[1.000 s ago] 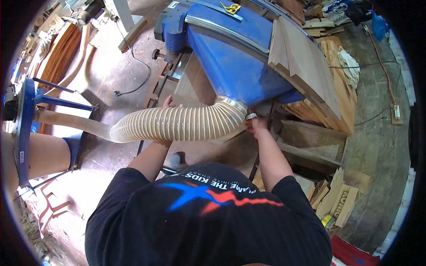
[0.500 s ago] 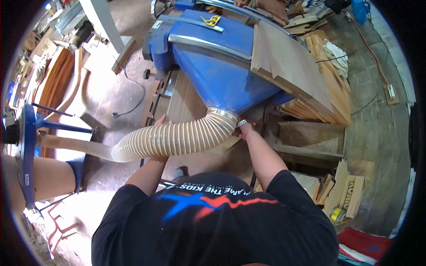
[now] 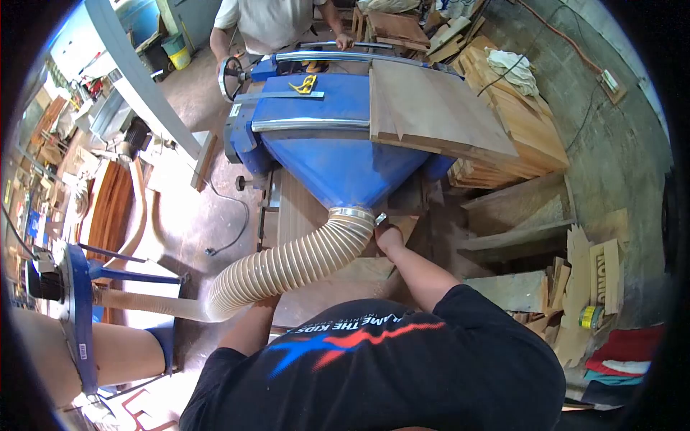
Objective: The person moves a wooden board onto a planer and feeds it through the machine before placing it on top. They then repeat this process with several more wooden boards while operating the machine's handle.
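A blue planer-like machine (image 3: pixel 316 165) narrows to a funnel joined to a ribbed beige hose (image 3: pixel 287 266) by a metal clamp. Just right of that joint is my right hand (image 3: pixel 388 237), with a watch at the wrist; its fingers are hidden under the funnel and hose. My left forearm passes beneath the hose, which covers the left hand. Below the funnel, a wide wooden board (image 3: pixel 291 208) lies in the machine. On top of the machine rest wooden panels (image 3: pixel 438 108) and a yellow tool (image 3: pixel 305 85).
A person (image 3: pixel 269 25) stands beyond the machine, one hand on its far edge. Stacked planks (image 3: pixel 532 122) and a wooden box frame (image 3: pixel 517 215) are at the right. At the left are a dust collector (image 3: pixel 83 316), a grey post (image 3: pixel 144 79) and a floor cable (image 3: pixel 233 197).
The view has tilted up and shifted, bringing the other person into sight. My left hand's fingers, earlier visible beyond the hose, are now hidden. My right hand stays beside the hose joint.
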{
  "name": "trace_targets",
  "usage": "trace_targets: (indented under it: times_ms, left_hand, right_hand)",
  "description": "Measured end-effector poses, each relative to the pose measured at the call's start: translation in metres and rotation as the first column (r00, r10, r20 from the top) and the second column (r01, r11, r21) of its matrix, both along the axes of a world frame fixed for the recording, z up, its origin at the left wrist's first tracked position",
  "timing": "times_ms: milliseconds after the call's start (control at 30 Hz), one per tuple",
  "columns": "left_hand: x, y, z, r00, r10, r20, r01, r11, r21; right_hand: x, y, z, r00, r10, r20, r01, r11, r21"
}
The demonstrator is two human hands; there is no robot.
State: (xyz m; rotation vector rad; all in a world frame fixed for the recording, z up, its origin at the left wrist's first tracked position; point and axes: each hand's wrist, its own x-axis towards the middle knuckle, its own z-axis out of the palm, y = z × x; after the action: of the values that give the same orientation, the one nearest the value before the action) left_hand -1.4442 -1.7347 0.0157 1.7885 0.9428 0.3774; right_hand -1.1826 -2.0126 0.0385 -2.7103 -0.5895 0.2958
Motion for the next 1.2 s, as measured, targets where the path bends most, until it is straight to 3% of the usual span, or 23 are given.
trace_targets:
  times_ms: [100, 200, 300, 400, 500, 600, 700, 800, 933, 1033, 1100, 1133, 1200]
  left_hand:
    - [-0.003, 0.006, 0.0, 1.0, -0.012, -0.013, 0.012, 1.0, -0.019]
    - [-0.004, 0.01, 0.002, 1.0, -0.017, -0.017, 0.016, 0.999, -0.035]
    - [-0.008, 0.012, 0.006, 1.0, -0.023, -0.02, 0.022, 0.998, -0.054]
    - [-0.02, 0.012, 0.008, 0.999, -0.027, -0.037, 0.024, 0.996, -0.083]
    - [-0.035, 0.013, 0.011, 0.998, -0.019, -0.059, 0.012, 0.993, -0.12]
    - [-0.043, 0.013, 0.013, 0.997, -0.021, -0.076, 0.01, 0.99, -0.141]
    - [-0.045, 0.001, 0.012, 0.995, -0.064, -0.077, 0.052, 0.988, -0.147]
    - [-0.054, -0.024, 0.003, 0.978, -0.19, -0.087, 0.184, 0.981, -0.066]
    - [-0.053, -0.091, 0.008, 0.865, -0.445, -0.231, 0.466, 0.884, 0.044]
    - [-0.04, -0.131, 0.077, 0.701, -0.604, -0.38, 0.522, 0.797, -0.304]
    - [-0.036, -0.147, 0.085, 0.692, -0.677, -0.251, 0.605, 0.733, -0.312]
    - [-0.027, -0.152, 0.076, 0.699, -0.667, -0.26, 0.672, 0.736, -0.08]
    - [-0.001, -0.162, 0.084, 0.608, -0.765, -0.211, 0.767, 0.635, -0.091]
  right_hand:
    - [-0.005, -0.004, -0.012, 0.967, -0.197, -0.163, 0.202, 0.979, 0.016]
    - [-0.004, -0.013, -0.05, 0.936, -0.264, -0.231, 0.293, 0.951, 0.101]
    - [-0.017, -0.013, -0.027, 0.794, -0.356, -0.493, 0.507, 0.835, 0.214]
    - [-0.042, -0.012, 0.013, 0.902, -0.349, -0.254, 0.404, 0.891, 0.209]
    - [-0.034, -0.029, -0.02, 0.997, -0.035, -0.065, 0.043, 0.992, 0.115]
    - [-0.053, -0.027, 0.037, 0.967, -0.157, -0.199, 0.207, 0.943, 0.262]
    - [-0.065, -0.029, 0.066, 0.918, -0.304, -0.254, 0.345, 0.929, 0.133]
    - [-0.075, -0.063, 0.091, 0.869, -0.311, -0.384, 0.391, 0.908, 0.149]
    - [-0.106, -0.143, 0.065, 0.867, -0.409, -0.285, 0.439, 0.897, 0.05]
    - [-0.153, -0.205, 0.063, 0.857, -0.469, -0.213, 0.492, 0.868, 0.07]
    - [-0.193, -0.231, 0.077, 0.779, -0.551, -0.299, 0.603, 0.788, 0.121]
    - [-0.211, -0.247, 0.062, 0.761, -0.591, -0.269, 0.634, 0.765, 0.111]
    - [-0.247, -0.274, 0.034, 0.703, -0.664, -0.256, 0.695, 0.717, 0.048]
